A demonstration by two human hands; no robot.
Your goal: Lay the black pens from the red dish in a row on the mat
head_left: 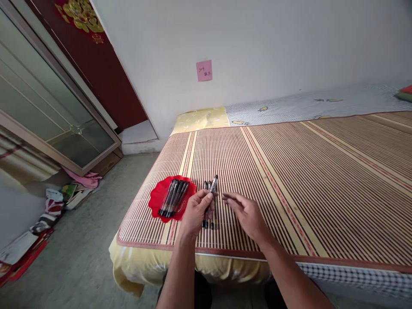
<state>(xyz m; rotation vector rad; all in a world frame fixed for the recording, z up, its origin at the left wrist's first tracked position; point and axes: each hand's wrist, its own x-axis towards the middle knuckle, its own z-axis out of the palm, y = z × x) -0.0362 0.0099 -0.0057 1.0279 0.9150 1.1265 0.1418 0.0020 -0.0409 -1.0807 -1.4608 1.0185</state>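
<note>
My left hand (pixel 197 211) is closed around a black-capped pen (pixel 213 183), which tilts up and away from me. Just to its right is my right hand (pixel 245 212), fingers apart and nothing visible between them. Beneath my left hand a few more pens (pixel 211 225) lie side by side on the striped bamboo mat (pixel 277 180); my fingers cover their middles. On the left, a red scalloped plate (pixel 155 194) carries several similar clear-barrelled pens (pixel 174 197) with black ends.
The mat covers a bed with a yellow sheet (pixel 141 262) hanging at its front edge. A pink note (pixel 204 70) sticks to the white wall. Left of the bed, a glass-panelled door (pixel 61 94) stands by the floor, with papers and cloths (pixel 53 206) piled along the wall.
</note>
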